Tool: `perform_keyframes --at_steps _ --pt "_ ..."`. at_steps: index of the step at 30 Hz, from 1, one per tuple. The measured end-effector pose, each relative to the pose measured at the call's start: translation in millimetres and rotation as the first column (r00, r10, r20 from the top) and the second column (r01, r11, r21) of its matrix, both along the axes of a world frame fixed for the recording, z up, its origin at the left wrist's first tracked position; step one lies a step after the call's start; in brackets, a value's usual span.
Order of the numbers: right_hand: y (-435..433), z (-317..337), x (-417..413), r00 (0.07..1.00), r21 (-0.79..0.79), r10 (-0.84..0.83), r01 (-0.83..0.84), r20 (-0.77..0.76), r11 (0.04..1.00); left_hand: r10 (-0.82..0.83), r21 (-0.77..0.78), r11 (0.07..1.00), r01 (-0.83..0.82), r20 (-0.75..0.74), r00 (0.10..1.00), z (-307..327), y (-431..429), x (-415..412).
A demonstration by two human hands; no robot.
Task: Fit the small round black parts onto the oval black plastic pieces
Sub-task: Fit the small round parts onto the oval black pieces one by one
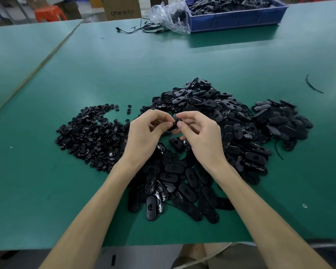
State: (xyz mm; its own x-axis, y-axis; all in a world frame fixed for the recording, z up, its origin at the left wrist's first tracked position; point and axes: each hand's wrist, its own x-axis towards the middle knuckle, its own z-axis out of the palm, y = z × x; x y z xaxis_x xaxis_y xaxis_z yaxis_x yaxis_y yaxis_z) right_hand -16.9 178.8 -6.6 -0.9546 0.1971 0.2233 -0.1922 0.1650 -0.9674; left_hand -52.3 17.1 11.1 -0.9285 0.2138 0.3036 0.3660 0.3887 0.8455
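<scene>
A plain green table mat [163, 61] bears glossy black round parts [89, 134] and black oval pieces [202, 105], with a blue bin [237, 20] whose contents look dark grey or black, a clear bag [171, 18], a brown carton [120, 8] with dark lettering, and an orange-red stool [49, 14].

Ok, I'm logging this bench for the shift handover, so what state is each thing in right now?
left hand, pinching the held oval piece
right hand, pinching the same piece
held oval piece, raised above the heap; fit unclear
round parts, loose heap left of the hands
oval pieces, loose heap
blue crate, full of black parts
plastic bag, crumpled beside the crate
</scene>
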Motion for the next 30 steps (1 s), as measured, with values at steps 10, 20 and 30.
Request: perform_keyframes --at_steps 10,20,30 --pt "-0.9 -0.3 -0.4 1.0 0.007 0.019 -0.019 -0.015 1.0 0.007 -0.103 0.995 -0.013 -0.061 0.998 -0.6 -0.7 -1.3" --pt "0.3 -0.9 0.4 1.0 0.009 0.028 -0.027 -0.009 1.0 -0.005 -0.074 0.997 0.0 -0.062 0.998 1.4 -0.7 1.2" --pt "0.1 -1.7 -0.7 0.999 0.013 0.031 -0.031 -0.019 0.999 -0.023 -0.082 0.996 0.016 -0.078 0.997 -0.2 -2.7 -0.4"
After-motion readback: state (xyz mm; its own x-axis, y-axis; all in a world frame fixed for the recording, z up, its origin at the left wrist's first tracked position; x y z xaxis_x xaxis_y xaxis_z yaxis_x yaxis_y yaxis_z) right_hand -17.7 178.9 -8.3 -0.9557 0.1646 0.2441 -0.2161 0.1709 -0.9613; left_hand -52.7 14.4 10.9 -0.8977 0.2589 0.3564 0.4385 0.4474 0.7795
